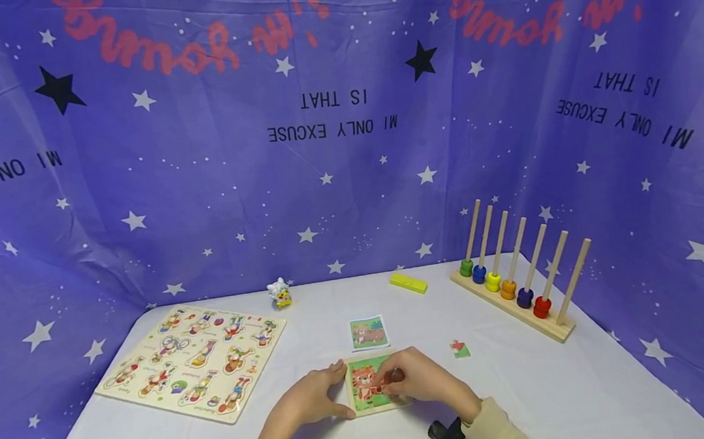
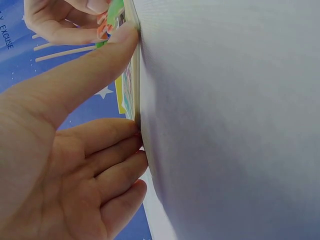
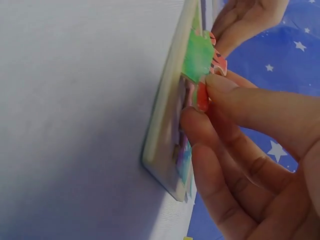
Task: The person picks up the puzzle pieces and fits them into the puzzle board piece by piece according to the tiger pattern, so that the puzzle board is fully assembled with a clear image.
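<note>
On the white table, near the front, lies a square wooden puzzle board [image 1: 362, 414] with a red-orange tiger picture on green. My left hand [image 1: 311, 395] holds its left side, the thumb at the near corner and the fingers by the far one. A red and green jigsaw piece [image 3: 202, 96] is pinched between the thumb and fingers of my right hand [image 1: 422, 378], over the board's right half. Those fingers hide part of the picture. One loose jigsaw piece [image 1: 459, 349] lies to the right. Just behind the board is a small animal picture card [image 1: 369, 333].
A large wooden peg puzzle [image 1: 212, 363] with sports figures lies at the left. Further back stand a small white and yellow toy figure [image 1: 279, 293] and a yellow block [image 1: 408, 284]. At the right is a bead rack [image 1: 515, 302] with upright rods.
</note>
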A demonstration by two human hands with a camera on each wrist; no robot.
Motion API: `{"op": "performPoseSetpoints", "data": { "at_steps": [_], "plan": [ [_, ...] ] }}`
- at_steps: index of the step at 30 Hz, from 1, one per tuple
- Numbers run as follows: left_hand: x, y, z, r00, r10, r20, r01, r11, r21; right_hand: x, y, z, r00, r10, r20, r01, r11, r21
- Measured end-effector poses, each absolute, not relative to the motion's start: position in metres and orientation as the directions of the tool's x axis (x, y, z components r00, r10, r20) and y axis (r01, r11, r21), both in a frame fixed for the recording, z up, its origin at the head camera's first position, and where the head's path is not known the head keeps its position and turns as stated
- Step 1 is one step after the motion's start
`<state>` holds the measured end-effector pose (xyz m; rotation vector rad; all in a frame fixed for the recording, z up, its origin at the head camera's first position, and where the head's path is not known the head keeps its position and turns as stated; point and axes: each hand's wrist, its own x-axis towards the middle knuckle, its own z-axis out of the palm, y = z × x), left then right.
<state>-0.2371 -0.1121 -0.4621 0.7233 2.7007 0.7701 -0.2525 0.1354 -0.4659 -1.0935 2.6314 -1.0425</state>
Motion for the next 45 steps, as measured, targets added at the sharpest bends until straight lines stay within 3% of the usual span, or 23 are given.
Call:
{"op": "performPoseSetpoints", "data": {
  "at_steps": [17, 45],
  "plan": [
    [-0.2364, -0.1121, -0.4624, -0.844, 0.532, -0.074, 0.407, 0.724, 0.557, -0.2525, 0.1344, -0.4707, -0.741, -0.653, 0.156, -0.597, 0.535, -0.598],
    [-0.236, -0.1129, -0.4647, -0.845, 0.532, -0.057, 0.414, 0.717, 0.561, -0.2529, 0.1347, -0.4752, -0.762, -0.635, 0.126, -0.549, 0.532, -0.644]
  ]
}}
